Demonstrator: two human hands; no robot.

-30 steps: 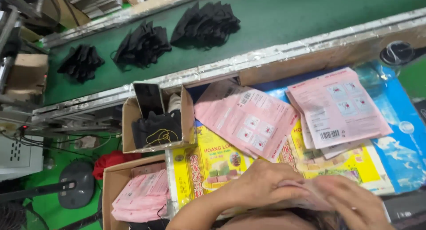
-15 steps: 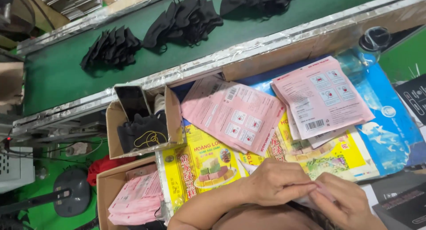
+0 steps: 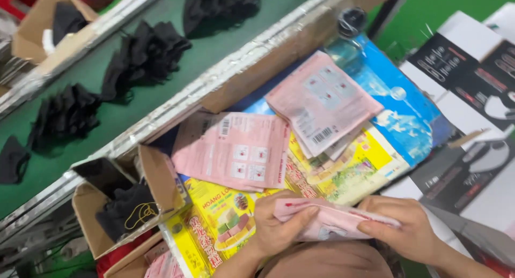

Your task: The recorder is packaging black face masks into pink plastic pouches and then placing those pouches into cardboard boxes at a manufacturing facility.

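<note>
A long green conveyor belt (image 3: 161, 90) with a silvery metal edge runs diagonally from lower left to upper right; loose heaps of black fabric masks (image 3: 145, 55) lie on it, the farthest ones cut off by the top border. Below the belt, a work surface is covered by a glossy blue and yellow printed sheet (image 3: 375, 149). On this sheet lie two fanned stacks of flat pink printed pouches (image 3: 230, 149), the second stack (image 3: 322, 103) just to the right and overlapping the first at its edge. At lower left, an open brown cardboard box (image 3: 161, 184) holds black masks with a yellow ear loop showing; its far side is in shadow. Under it a second cardboard box (image 3: 129, 262), largely cut off, holds what appear to be pink pouches. At right, black-and-white printed cartons (image 3: 472, 68) lie partly out of frame.

At bottom centre, a single pink pouch (image 3: 332, 221) is held between both hands, above the yellow part of the sheet. Its long axis runs roughly left to right, dipping slightly rightward. The left hand (image 3: 276, 224) is clenched around its left end, thumb on top; the right hand (image 3: 402, 227) pinches its right end. What the pouch contains cannot be made out.
</note>
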